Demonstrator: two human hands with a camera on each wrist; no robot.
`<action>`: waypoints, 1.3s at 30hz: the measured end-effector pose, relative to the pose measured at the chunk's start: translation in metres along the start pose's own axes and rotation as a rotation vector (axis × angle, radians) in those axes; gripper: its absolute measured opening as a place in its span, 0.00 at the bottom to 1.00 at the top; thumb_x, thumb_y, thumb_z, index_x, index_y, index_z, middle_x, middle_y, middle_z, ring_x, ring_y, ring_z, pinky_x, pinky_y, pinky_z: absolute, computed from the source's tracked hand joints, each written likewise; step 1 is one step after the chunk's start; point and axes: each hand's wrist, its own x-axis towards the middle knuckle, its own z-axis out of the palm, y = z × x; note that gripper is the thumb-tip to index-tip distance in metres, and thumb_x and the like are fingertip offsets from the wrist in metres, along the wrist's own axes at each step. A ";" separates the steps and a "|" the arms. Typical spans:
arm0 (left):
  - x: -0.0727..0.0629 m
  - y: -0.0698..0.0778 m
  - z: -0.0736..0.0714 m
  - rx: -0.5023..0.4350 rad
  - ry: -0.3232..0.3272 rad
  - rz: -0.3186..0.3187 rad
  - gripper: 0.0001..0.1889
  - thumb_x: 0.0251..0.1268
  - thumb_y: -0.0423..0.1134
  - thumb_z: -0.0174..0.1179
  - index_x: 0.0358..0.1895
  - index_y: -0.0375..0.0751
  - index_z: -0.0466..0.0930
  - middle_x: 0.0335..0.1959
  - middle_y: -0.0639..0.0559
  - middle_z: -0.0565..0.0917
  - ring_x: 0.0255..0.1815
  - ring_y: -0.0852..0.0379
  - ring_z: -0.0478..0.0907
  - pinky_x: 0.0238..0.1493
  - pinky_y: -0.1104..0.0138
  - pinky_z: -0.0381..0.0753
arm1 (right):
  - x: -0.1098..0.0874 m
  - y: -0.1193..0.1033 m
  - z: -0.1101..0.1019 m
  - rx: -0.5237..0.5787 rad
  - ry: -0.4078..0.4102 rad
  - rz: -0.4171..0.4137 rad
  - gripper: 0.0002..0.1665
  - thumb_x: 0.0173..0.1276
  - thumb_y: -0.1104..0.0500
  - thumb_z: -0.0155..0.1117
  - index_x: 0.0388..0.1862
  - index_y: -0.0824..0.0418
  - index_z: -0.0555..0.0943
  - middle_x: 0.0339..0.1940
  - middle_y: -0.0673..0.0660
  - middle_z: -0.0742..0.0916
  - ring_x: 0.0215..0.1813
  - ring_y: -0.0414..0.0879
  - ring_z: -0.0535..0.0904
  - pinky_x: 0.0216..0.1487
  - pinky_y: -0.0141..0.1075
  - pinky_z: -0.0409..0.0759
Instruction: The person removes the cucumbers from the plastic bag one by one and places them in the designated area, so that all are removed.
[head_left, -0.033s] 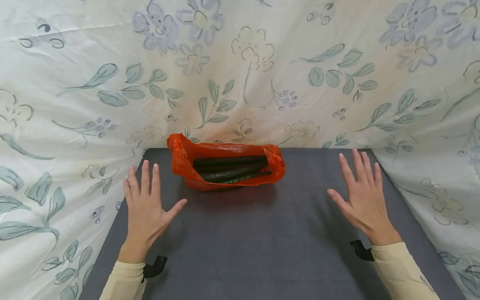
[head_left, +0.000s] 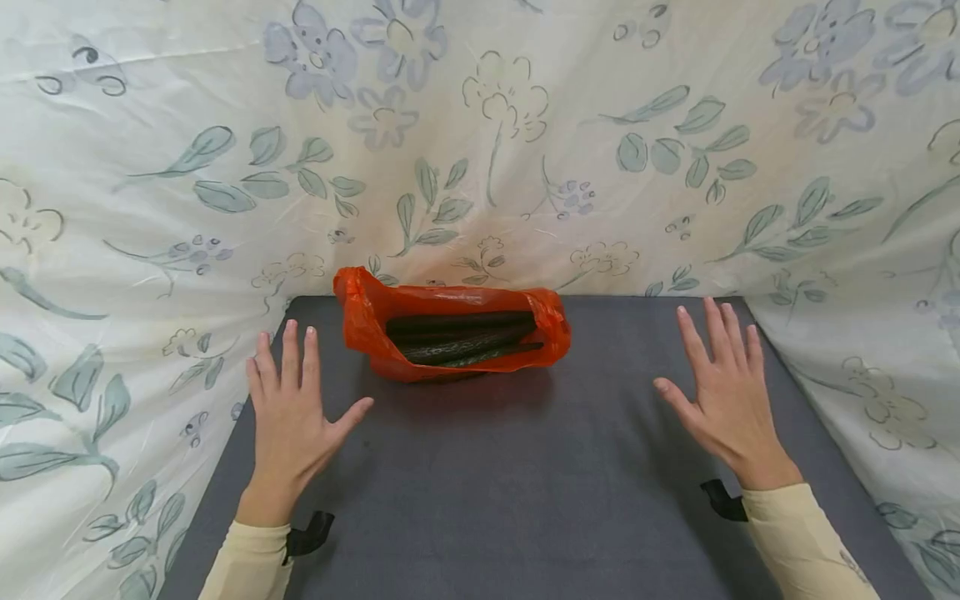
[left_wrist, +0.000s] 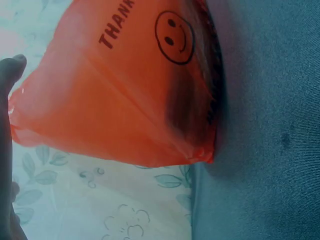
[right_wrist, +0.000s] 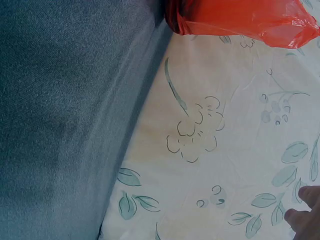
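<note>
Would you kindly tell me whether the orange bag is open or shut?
Open: the bag gapes at the top, and dark green vegetables show inside.

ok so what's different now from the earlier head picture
Nothing visibly changed; nothing was taken hold of or let go. The left hand and right hand stay open on either side of the orange-red bag, with the long dark-green things inside.

A red-orange plastic bag [left_wrist: 110,105] bears black lettering [left_wrist: 116,25], "THANK" at the picture's edge, beside a smiling face [left_wrist: 174,37]. A dark shape [left_wrist: 182,107] shows through near its base on the blue-grey table [left_wrist: 270,100]. Behind is floral cloth [left_wrist: 75,195]; the left hand [left_wrist: 5,150] shows partly at the left edge.
</note>
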 end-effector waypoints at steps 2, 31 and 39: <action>0.000 0.000 0.001 -0.001 0.000 -0.003 0.62 0.67 0.87 0.39 0.91 0.44 0.41 0.91 0.46 0.39 0.89 0.31 0.30 0.82 0.30 0.31 | 0.000 0.001 0.002 0.012 0.008 -0.006 0.60 0.76 0.16 0.38 0.92 0.51 0.54 0.91 0.64 0.54 0.89 0.66 0.45 0.86 0.64 0.36; 0.049 0.023 -0.006 -0.918 0.011 -0.260 0.36 0.77 0.35 0.64 0.84 0.40 0.62 0.79 0.47 0.72 0.79 0.49 0.69 0.79 0.65 0.68 | 0.063 -0.045 -0.001 0.408 -0.036 -0.136 0.50 0.60 0.61 0.87 0.81 0.50 0.76 0.76 0.54 0.81 0.73 0.54 0.78 0.68 0.61 0.79; 0.065 0.030 -0.011 -0.957 0.003 -0.296 0.30 0.79 0.38 0.65 0.78 0.35 0.70 0.72 0.47 0.79 0.73 0.49 0.76 0.75 0.67 0.72 | 0.075 -0.064 -0.001 0.467 -0.052 -0.208 0.48 0.61 0.61 0.86 0.80 0.49 0.77 0.75 0.52 0.81 0.73 0.52 0.78 0.69 0.58 0.80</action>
